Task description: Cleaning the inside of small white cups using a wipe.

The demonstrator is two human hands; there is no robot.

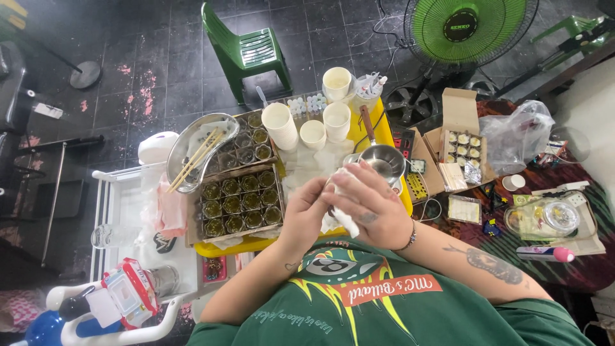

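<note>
A: White crumpled tissue [346, 221] — where?
B: Just near-side of the yellow plastic tray [383, 131], clamped between both hands. Right hand [370, 204] wraps over it; left hand [306, 214] pinches it, touching the right.
A: Surroundings?
B: Small steel saucepan [383, 158] just beyond the right hand. Box of small green-filled glass jars [241, 200] left of the hands, on the tray.

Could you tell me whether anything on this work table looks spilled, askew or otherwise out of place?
Nothing looks spilled or broken. The small jars sit in even rows in their tray, and the paper cups stand upright. Only the wooden sticks lie loosely aslant across the metal dish. Both hands hold a white tissue.
</note>
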